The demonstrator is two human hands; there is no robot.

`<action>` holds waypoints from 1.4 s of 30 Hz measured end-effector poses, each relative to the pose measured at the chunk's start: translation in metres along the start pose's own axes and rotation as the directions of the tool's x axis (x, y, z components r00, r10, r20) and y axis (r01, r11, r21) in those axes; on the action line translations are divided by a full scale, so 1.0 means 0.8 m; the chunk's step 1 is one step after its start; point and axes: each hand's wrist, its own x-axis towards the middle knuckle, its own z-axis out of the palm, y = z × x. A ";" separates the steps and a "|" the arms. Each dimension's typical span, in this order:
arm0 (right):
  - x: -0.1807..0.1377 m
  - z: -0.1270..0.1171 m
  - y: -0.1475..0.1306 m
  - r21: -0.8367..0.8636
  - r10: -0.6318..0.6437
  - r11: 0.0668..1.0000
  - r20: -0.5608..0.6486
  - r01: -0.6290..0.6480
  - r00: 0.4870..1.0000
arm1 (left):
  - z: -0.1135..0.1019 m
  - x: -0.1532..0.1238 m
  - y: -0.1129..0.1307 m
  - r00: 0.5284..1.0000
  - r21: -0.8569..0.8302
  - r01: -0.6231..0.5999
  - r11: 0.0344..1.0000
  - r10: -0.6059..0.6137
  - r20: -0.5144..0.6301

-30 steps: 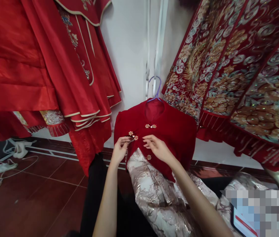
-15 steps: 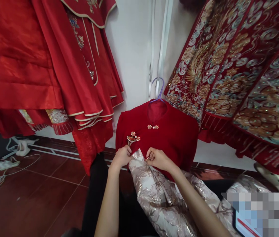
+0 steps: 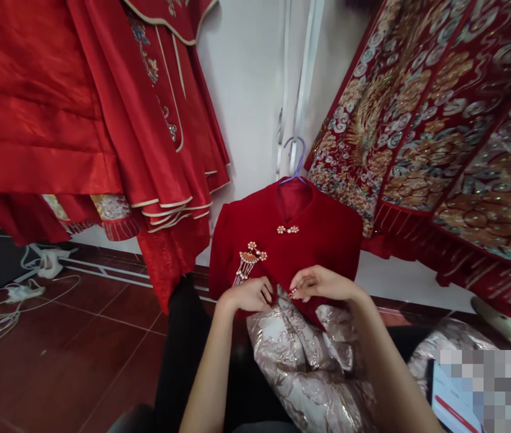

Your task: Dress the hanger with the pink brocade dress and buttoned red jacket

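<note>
A red jacket point(image 3: 327, 228) hangs before me on a purple hanger point(image 3: 299, 159), its collar fastened by a jewelled clasp point(image 3: 288, 230). A fan-shaped brooch with beaded tassels point(image 3: 248, 260) is on its chest. My left hand point(image 3: 253, 294) is closed, fingers curled on the jacket's front just below the brooch. To its right, my right hand point(image 3: 321, 284) pinches a small jewelled button point(image 3: 292, 293) at the opposite front edge. Between and below the hands, shiny pale floral brocade cloth point(image 3: 300, 361) spills from under the jacket onto my lap.
Red garments with cream piping point(image 3: 165, 150) hang at left, and a heavily embroidered red garment point(image 3: 436, 138) at right. White cables point(image 3: 6, 300) lie on the tiled floor point(image 3: 79, 361). A phone point(image 3: 454, 397) rests at lower right on more brocade.
Both hands have moved right and the left one slightly down, uncovering the brooch's tassels. The pale brocade's raised tip has dropped lower between the hands.
</note>
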 end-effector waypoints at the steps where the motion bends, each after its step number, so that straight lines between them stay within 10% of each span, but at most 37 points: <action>1: -0.012 -0.003 -0.009 0.026 -0.008 1.000 0.021 0.008 1.000 | 0.008 0.011 -0.001 1.000 0.045 -0.006 0.999 0.006 0.006; 7: -0.014 0.020 -0.039 0.041 -0.096 0.995 0.034 0.094 0.995 | 0.028 0.029 0.012 0.997 0.318 -0.032 0.948 0.051 -0.051; 14: 0.075 0.056 0.025 -0.051 -0.204 0.979 -0.350 0.199 0.915 | -0.013 -0.004 -0.028 0.992 -0.154 -0.020 0.988 0.039 0.119; 17: 0.092 0.058 0.048 -0.173 -0.238 0.969 -0.451 0.178 0.860 | -0.031 -0.014 -0.048 1.000 -0.240 -0.014 0.971 0.009 -0.024; 21: 0.092 0.055 0.053 -0.228 -0.277 0.954 -0.418 0.195 0.865 | -0.036 -0.015 -0.054 0.958 -0.254 -0.061 0.965 -0.015 -0.285; 30: 0.068 0.046 0.037 -0.279 -0.228 0.948 -0.273 0.150 0.935 | -0.014 0.014 -0.050 0.980 -0.363 -0.055 0.930 -0.020 -0.199; 42: 0.080 0.068 0.032 -0.382 -0.299 0.915 -0.423 0.131 0.855 | -0.014 0.017 -0.045 0.942 -0.447 0.003 0.894 -0.153 -0.299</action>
